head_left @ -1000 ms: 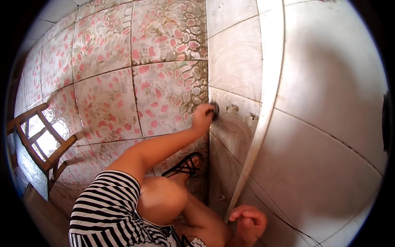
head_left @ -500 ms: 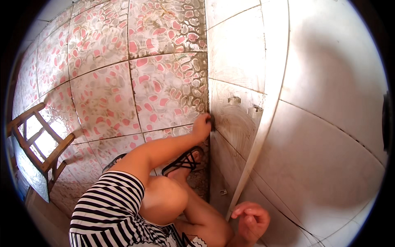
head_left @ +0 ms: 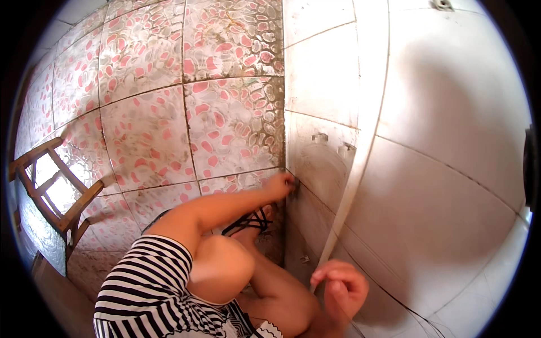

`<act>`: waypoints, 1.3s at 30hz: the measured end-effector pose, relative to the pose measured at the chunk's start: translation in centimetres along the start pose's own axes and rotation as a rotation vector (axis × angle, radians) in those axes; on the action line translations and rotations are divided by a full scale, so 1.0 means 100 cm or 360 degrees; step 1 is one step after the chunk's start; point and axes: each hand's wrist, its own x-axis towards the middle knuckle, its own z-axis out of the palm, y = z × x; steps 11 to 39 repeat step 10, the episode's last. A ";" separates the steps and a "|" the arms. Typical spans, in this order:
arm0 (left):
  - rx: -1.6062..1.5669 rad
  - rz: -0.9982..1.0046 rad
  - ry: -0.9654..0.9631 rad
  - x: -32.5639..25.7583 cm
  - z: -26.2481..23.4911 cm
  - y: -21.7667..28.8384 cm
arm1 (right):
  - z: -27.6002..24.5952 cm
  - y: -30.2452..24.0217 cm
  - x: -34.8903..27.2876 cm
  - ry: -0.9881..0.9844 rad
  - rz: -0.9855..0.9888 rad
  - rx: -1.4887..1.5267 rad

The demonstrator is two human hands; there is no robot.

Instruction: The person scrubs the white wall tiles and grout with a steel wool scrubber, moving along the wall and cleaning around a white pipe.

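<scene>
My left hand (head_left: 280, 186) reaches to the foot of the tiled wall, where it meets the floor. Its fingers are closed round a small dark scrubbing pad (head_left: 294, 187), mostly covered by the hand and pressed against the wall tile. Greyish smears mark the white wall tiles (head_left: 315, 163) just above and right of it. My right hand (head_left: 341, 287) is raised at the lower right beside the wall, fingers curled in loosely, and nothing shows in them. A sandalled foot (head_left: 253, 222) stands on the floor below my left forearm.
A white pipe or strip (head_left: 360, 158) runs down the wall. Small fittings (head_left: 320, 137) stick out near it. Thin dark wires (head_left: 394, 301) hang at the lower right. A wooden stool (head_left: 62, 208) stands on the left. Pink-patterned floor tiles (head_left: 143, 129) are grimy beside the wall.
My left hand has moved down along the wall's foot, nearer to me, with the pad. My right hand has risen slightly and stays curled. The view has shifted a little.
</scene>
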 end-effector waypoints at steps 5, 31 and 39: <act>-0.1686 0.0132 -0.0538 -0.027 -0.130 0.106 | 0.012 -0.015 0.010 0.0028 -0.0230 -0.0077; -0.1706 0.0529 -0.0459 -0.131 -0.220 0.190 | 0.040 -0.022 0.055 -0.0015 -0.0165 0.0069; -0.1706 0.0529 -0.0459 -0.131 -0.220 0.190 | 0.040 -0.022 0.055 -0.0015 -0.0165 0.0069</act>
